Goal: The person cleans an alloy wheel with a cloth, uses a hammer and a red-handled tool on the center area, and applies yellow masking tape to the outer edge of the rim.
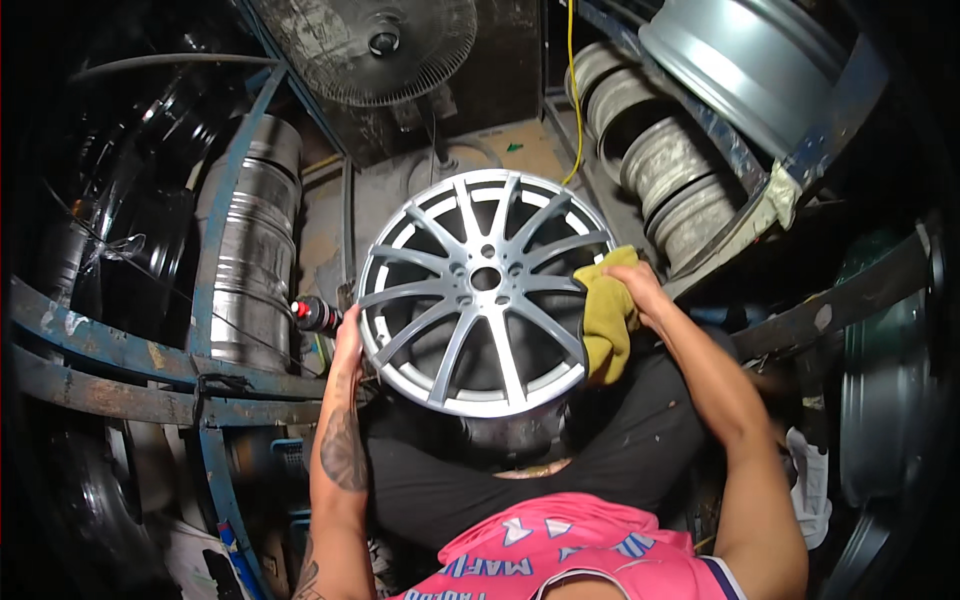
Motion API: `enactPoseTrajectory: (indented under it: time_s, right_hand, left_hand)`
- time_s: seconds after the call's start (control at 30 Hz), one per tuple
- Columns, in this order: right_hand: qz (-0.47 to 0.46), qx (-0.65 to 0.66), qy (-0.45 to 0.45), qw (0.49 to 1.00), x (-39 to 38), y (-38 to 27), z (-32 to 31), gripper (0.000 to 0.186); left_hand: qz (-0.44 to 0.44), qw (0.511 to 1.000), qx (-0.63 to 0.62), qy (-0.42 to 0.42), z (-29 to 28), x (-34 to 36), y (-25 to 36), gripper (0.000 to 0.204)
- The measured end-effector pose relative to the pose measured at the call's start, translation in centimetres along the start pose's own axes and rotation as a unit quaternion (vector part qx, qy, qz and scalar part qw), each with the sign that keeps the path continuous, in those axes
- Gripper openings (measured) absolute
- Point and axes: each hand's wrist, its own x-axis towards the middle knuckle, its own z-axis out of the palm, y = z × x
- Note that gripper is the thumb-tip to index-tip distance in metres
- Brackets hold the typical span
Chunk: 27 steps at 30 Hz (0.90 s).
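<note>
A silver multi-spoke alloy wheel (508,362) lies face up between my legs, tilted a little toward me, its open centre bore in the middle. My left hand (349,335) grips the wheel's left edge, fingers curled round the rim and partly hidden. My right hand (632,285) holds a crumpled yellow cloth (605,330) against the wheel's right edge; the cloth hangs down over part of the rim. A small dark bottle with a red cap (317,314) is just beyond my left hand.
Blue metal racks (210,300) hold stacked wheel rims (250,260) at the left and more rims (680,190) at the upper right, including a large silver one (740,60). A standing fan (385,40) is at the back, beside a yellow cord (577,130).
</note>
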Motion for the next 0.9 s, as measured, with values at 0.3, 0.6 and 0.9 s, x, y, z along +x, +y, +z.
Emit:
enactPoseTrajectory:
  time_s: [0.3,0.6,0.9]
  right_hand:
    - [-0.176,0.254,-0.069,0.949,-1.5,-5.9,-1.2,0.03]
    - [-0.253,0.193,-0.031,0.947,1.5,-8.0,7.1,0.02]
    - [-0.369,0.236,0.094,0.894,2.1,-10.9,5.9,0.03]
  left_hand:
    - [0.082,0.943,-0.315,0.062,1.3,-4.1,7.7,0.059]
    - [0.6,0.765,0.187,0.143,7.8,-2.6,18.0,0.033]
    - [0.468,0.78,0.383,0.16,15.4,1.7,25.1,0.042]
